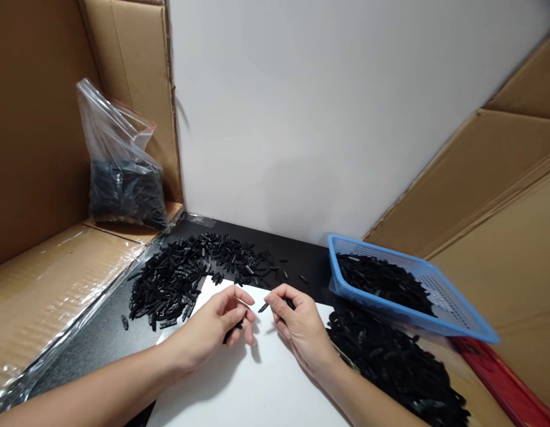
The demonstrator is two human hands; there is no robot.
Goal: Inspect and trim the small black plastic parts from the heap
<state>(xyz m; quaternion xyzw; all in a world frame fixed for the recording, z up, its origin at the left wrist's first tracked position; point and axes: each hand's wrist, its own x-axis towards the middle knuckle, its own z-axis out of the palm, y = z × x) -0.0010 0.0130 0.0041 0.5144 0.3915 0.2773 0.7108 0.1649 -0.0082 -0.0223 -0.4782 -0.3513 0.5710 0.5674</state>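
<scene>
Over a white board (257,391), my left hand (221,323) is loosely curled, with small black elongated pieces (226,337) showing under its fingers. My right hand (297,323) faces it a short gap away. Between its thumb and forefinger it pinches one slim black piece (263,308). More black shows against the palm of that hand, partly hidden by the fingers. Beyond the board lies a loose heap of similar black pieces (172,276), nearest to my left hand. A second, larger pile (395,362) lies right of my right wrist.
A blue perforated basket (453,290) holds more black pieces at the right. A clear zip bag (124,190), partly filled with dark pieces, stands on cardboard at the back left. Cardboard walls (35,118) and a white panel (323,107) enclose the black tabletop. A red object (501,379) lies at right.
</scene>
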